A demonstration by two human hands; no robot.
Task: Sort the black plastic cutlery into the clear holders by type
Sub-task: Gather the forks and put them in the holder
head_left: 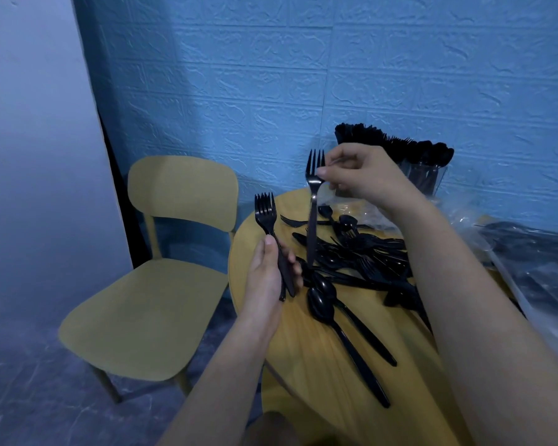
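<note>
My left hand grips a small bundle of black plastic forks by their handles, tines up, at the left edge of the round wooden table. My right hand pinches a single black fork just under its tines, so it hangs upright above a loose pile of black cutlery. Two black spoons lie nearest me, handles pointing toward the front right. The clear holders stand at the back of the table against the wall, packed with black cutlery, partly hidden behind my right hand.
A yellow chair stands left of the table. A blue textured wall runs behind. Clear plastic bags holding more black cutlery lie at the table's right side.
</note>
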